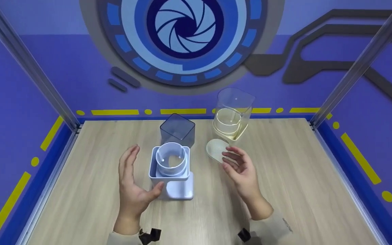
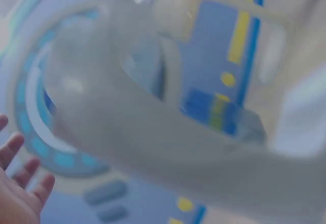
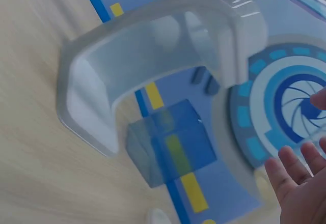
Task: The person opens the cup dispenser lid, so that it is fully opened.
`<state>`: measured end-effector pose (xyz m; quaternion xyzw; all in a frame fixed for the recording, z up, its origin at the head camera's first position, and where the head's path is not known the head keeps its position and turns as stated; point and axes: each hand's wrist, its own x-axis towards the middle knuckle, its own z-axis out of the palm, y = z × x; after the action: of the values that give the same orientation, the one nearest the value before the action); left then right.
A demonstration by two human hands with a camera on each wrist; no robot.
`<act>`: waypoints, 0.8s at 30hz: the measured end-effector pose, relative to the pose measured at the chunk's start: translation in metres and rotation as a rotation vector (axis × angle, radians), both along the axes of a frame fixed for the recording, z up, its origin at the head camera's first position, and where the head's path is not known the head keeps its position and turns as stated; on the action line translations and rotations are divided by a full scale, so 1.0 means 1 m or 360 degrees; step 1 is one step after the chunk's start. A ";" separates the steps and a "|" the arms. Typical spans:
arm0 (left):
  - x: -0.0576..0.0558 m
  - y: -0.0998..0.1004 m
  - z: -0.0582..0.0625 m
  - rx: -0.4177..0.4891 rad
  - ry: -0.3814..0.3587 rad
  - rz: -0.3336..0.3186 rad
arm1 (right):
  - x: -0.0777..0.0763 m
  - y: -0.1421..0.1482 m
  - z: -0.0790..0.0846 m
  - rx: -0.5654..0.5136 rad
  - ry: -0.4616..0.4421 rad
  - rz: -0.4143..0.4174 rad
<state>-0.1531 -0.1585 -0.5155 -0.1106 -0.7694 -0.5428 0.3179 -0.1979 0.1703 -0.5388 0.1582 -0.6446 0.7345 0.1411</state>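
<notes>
A white plastic stand [image 1: 179,190] with a C-shaped side stands in the middle of the table, its square top tray holding a round collar [image 1: 170,160]. At its left is my left hand [image 1: 133,187], fingers raised and straight, thumb close to the stand's front; whether they touch cannot be told. My right hand [image 1: 243,173] hovers with loosely bent fingers, the fingertips overlapping the edge of a round whitish lid [image 1: 215,149] in the head view. Nothing shows in its grasp. In the right wrist view, that hand's fingers [image 3: 300,165] are spread apart from the stand [image 3: 147,46].
Behind the stand sits a smoky clear square container [image 1: 177,131]. A taller transparent container [image 1: 235,98] with a cream base and inner ring stands at the back right. Printed panels [image 1: 53,78] and metal posts [image 1: 362,64] enclose the wooden table [image 1: 94,190].
</notes>
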 end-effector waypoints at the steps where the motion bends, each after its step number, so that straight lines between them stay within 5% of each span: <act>1: 0.002 0.004 0.005 0.0005 0.0017 0.0005 | 0.001 0.006 0.002 -0.0010 0.0017 -0.0022; 7: 0.011 0.037 0.027 0.0022 0.0155 0.0009 | 0.001 0.036 0.014 -0.0032 0.0002 -0.0198; 13: 0.016 0.081 0.048 0.0058 0.0063 0.0009 | -0.012 0.056 0.024 -0.0056 -0.0039 -0.0326; 24: 0.006 0.131 0.048 0.0026 0.0059 -0.0138 | -0.038 0.074 0.021 -0.0028 -0.0151 -0.0468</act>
<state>-0.1469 -0.0277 -0.4675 -0.1512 -0.7535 -0.5601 0.3092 -0.2360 0.2442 -0.5176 0.0261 -0.6603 0.7182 0.2178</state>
